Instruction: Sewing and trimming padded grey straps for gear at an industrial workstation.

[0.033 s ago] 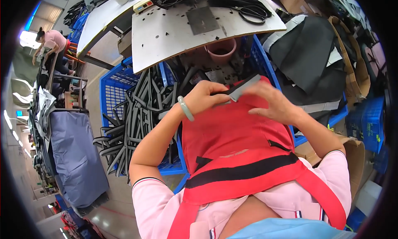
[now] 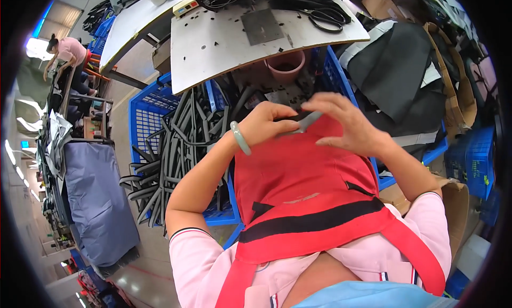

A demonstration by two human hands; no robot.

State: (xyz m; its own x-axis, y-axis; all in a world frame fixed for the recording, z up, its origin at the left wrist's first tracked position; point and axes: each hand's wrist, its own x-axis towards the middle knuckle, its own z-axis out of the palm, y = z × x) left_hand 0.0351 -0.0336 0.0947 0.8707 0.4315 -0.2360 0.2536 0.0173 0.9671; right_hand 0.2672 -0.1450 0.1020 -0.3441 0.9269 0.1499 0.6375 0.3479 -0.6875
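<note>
My left hand (image 2: 265,125), with a pale green bangle on the wrist, pinches one end of a short grey strip (image 2: 308,121) above my lap. My right hand (image 2: 348,124) curls over the strip's other end, fingertips touching it. Both hands hover over my red apron (image 2: 298,172). Most of the strip is hidden by my fingers.
A blue crate (image 2: 145,116) at my left holds several long dark grey strips (image 2: 178,148). Ahead is a pale work board (image 2: 224,44) with black scissors (image 2: 326,17) and a pink cup (image 2: 286,66) under its edge. Black sheets (image 2: 397,68) pile at right. Another person (image 2: 64,52) works far left.
My right hand's fingers have closed over the far end of the grey strip, hiding more of it. The left hand stays where it was.
</note>
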